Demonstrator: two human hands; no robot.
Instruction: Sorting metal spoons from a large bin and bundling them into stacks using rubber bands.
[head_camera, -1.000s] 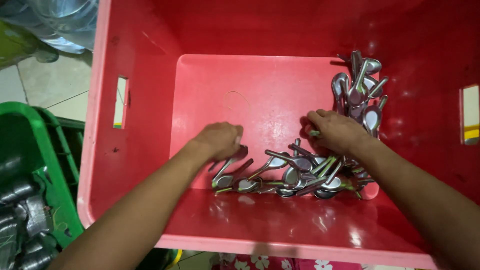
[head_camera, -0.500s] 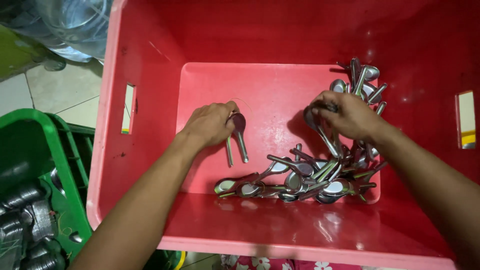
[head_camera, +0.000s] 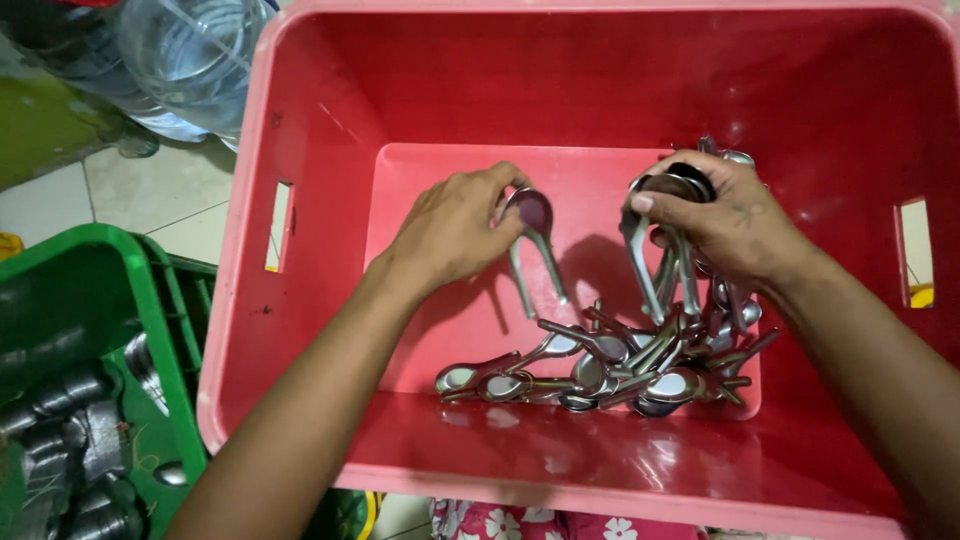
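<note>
Inside the red crate (head_camera: 320, 150), left hand (head_camera: 455, 225) fingers clamp two spoons (head_camera: 535, 250), handles pointing down, while right hand (head_camera: 725, 220) fingers grip a bunch (head_camera: 665, 250), handles likewise downward.

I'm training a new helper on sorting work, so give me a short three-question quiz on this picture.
1. True or false: the left hand holds metal spoons above the floor of the red crate.
2. Where does the loose pile of spoons lie? A) in the green crate B) at the near right of the red crate's floor C) on the tiled floor
3. What does the right hand grip?

Key: 1 true. 2 B. 3 a bunch of metal spoons, handles hanging down.
</note>
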